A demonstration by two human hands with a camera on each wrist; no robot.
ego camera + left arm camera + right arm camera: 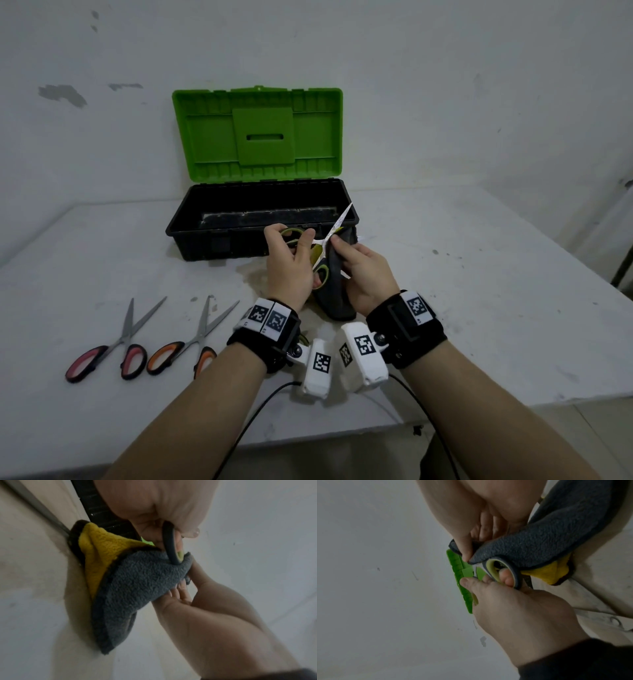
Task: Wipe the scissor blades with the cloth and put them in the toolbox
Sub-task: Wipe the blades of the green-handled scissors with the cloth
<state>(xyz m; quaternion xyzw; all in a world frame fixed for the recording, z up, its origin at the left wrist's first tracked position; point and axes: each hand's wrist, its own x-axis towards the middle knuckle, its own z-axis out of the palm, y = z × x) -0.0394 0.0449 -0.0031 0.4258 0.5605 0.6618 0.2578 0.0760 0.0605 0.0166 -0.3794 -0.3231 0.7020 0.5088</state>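
Note:
My left hand (291, 255) holds yellow-green handled scissors (322, 245) by the handle loops, blades spread, just in front of the toolbox (212, 236). One blade (342, 217) points up and right over the toolbox rim. My right hand (356, 265) pinches a grey and yellow cloth (334, 291) around the other blade, which is hidden. In the left wrist view my fingers curl through a dark handle loop (169, 543) above the cloth (137, 582). In the right wrist view a thumb presses the cloth (539, 540) beside the handle loop (503, 573).
The toolbox stands open, its green lid (257, 133) upright against the wall. Pink-handled scissors (113, 346) and orange-handled scissors (191, 342) lie open on the grey table (496, 308) at the left. Cables (260, 404) run off the front edge.

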